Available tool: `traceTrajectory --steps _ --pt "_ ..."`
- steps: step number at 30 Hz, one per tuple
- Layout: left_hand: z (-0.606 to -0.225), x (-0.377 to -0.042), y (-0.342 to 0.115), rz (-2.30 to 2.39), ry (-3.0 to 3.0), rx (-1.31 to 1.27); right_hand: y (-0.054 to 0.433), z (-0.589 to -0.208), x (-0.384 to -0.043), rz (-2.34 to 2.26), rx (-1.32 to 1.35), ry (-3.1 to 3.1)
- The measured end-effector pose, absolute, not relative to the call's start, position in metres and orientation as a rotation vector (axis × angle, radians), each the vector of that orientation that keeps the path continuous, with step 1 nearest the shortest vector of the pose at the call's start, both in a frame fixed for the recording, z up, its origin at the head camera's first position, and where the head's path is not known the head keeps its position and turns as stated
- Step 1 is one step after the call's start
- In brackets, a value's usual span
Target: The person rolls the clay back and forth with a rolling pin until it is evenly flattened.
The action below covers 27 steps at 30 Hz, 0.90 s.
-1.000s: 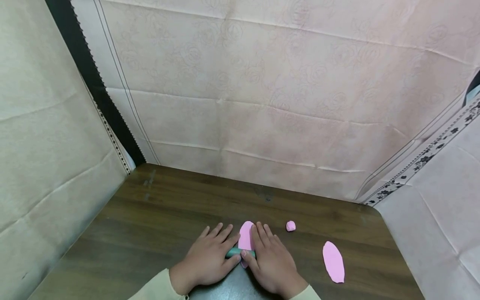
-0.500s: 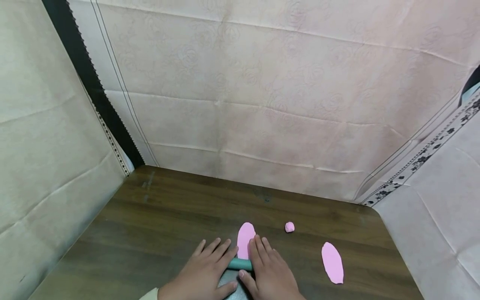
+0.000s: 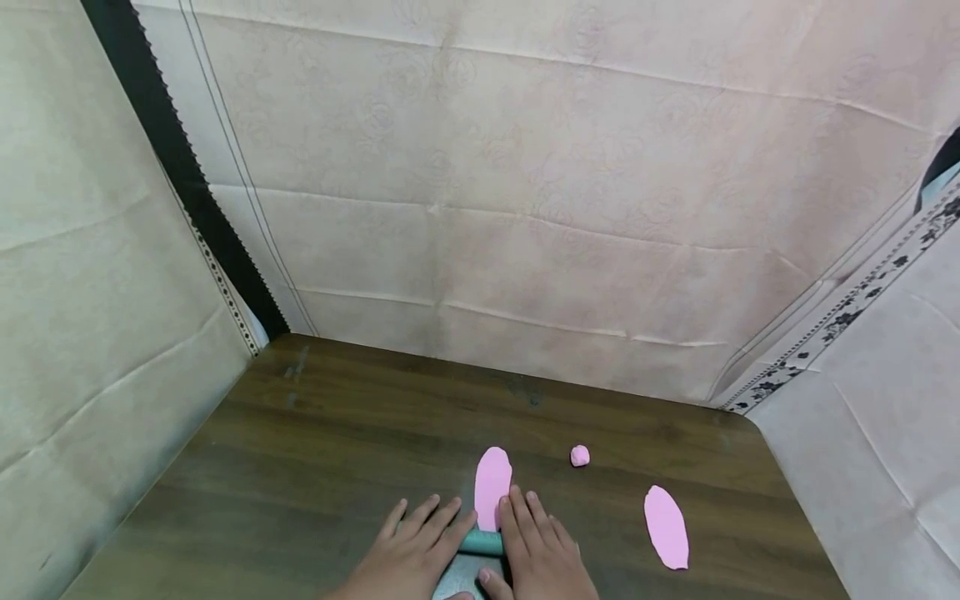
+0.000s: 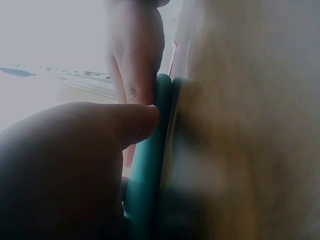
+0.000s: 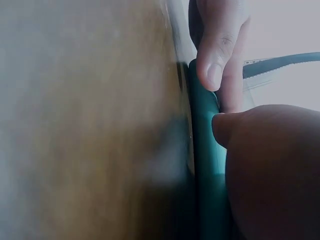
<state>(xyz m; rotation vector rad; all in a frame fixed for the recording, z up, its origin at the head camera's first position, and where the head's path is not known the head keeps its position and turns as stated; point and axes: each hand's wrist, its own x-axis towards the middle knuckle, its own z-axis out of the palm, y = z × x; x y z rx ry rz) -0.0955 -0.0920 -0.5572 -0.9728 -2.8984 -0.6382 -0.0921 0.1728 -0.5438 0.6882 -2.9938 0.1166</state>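
Note:
Both hands lie over a short green rolling pin point(image 3: 482, 543), which crosses the near end of a flat pink oval of modelling clay point(image 3: 492, 483). My left hand point(image 3: 416, 550) covers the pin's left part, fingers straight and slightly spread. On the other side, my right hand point(image 3: 543, 550) rests with straight fingers, their tips beside the oval's right edge. The left wrist view has the pin point(image 4: 145, 175) lengthwise, the left thumb against it. In the right wrist view the right thumb touches the pin point(image 5: 207, 150), with the left hand point(image 5: 220, 50) at its far end.
A small pink clay lump point(image 3: 580, 455) sits behind the right hand. Farther right lies a second flat pink oval point(image 3: 666, 527). The brown wooden table point(image 3: 360, 425) is enclosed by pale cloth point(image 3: 525, 208) at the back and both sides.
Both hands and the rolling pin have moved toward the person, uncovering more of the middle pink oval. The lump and the right oval stay in place.

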Motion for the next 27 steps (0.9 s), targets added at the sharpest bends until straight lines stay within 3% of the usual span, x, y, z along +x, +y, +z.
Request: traceTrajectory --steps 9,27 --pt "-0.561 -0.089 -0.097 -0.681 -2.898 -0.995 0.173 -0.547 -0.082 0.094 0.662 -2.966" --pt "-0.520 -0.109 -0.079 -0.680 -3.011 -0.805 0.166 -0.519 -0.111 0.252 0.659 -3.034"
